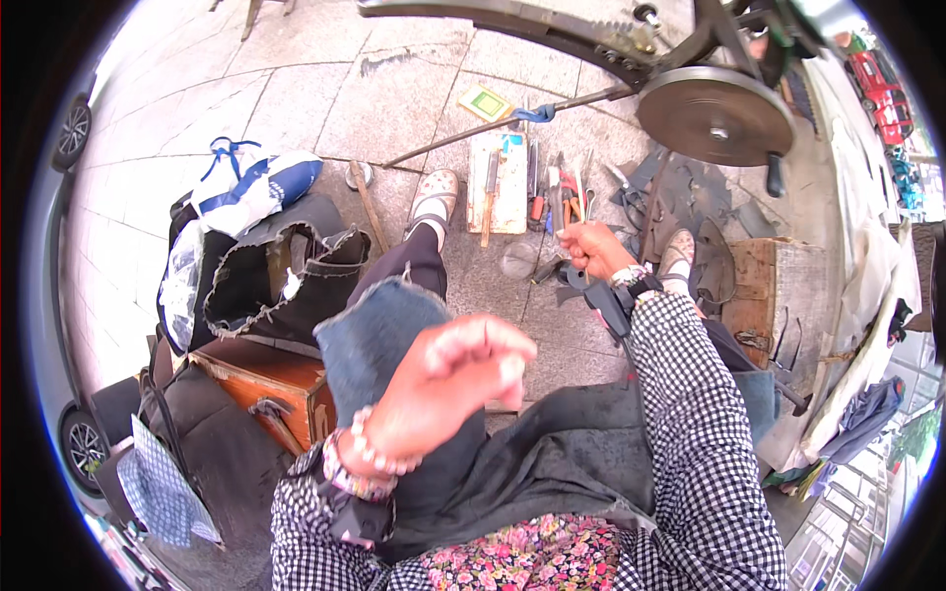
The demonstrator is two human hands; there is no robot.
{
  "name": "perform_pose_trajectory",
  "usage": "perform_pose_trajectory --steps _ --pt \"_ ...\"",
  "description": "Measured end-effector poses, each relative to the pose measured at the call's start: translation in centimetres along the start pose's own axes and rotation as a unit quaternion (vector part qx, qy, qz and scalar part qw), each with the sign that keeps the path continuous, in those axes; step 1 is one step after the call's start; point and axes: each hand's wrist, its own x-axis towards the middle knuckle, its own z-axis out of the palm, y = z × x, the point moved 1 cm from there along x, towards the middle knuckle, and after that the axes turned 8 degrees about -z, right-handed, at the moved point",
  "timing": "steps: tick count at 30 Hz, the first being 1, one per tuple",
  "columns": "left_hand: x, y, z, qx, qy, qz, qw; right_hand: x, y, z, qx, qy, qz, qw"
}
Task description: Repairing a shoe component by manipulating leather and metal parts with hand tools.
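Note:
My right hand point(596, 248) reaches out over the ground, fingers closed at the near end of a row of hand tools point(567, 192). What it grips is hidden; a slim metal tool point(555, 197) lies right at its fingertips. My left hand point(448, 384) is raised above my lap, slightly blurred, with its fingers loosely curled and apart from the thumb. Nothing shows in it. Below, a blue denim cloth point(360, 335) covers one knee, and a dark grey apron point(562, 453) drapes over my lap.
A metal hand-cranked machine with a round wheel point(714, 116) stands ahead right. Dark scraps point(700, 187) lie beneath it. A white tray point(507, 212) sits between my feet. On the left are a frayed black bag point(232, 286) and wooden box point(281, 394); a wooden crate point(788, 286) stands right.

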Motion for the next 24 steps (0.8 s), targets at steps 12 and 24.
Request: perform_pose_trajectory --steps 12,24 --pt "3.9 -3.2 1.8 -0.011 0.032 0.080 0.996 -21.5 -2.7 3.2 -0.014 -0.146 -0.167 0.975" --pt "5.4 -3.0 3.8 -0.128 -0.047 0.121 0.983 -24.3 0.9 3.2 -0.007 -0.120 -0.265 0.957"
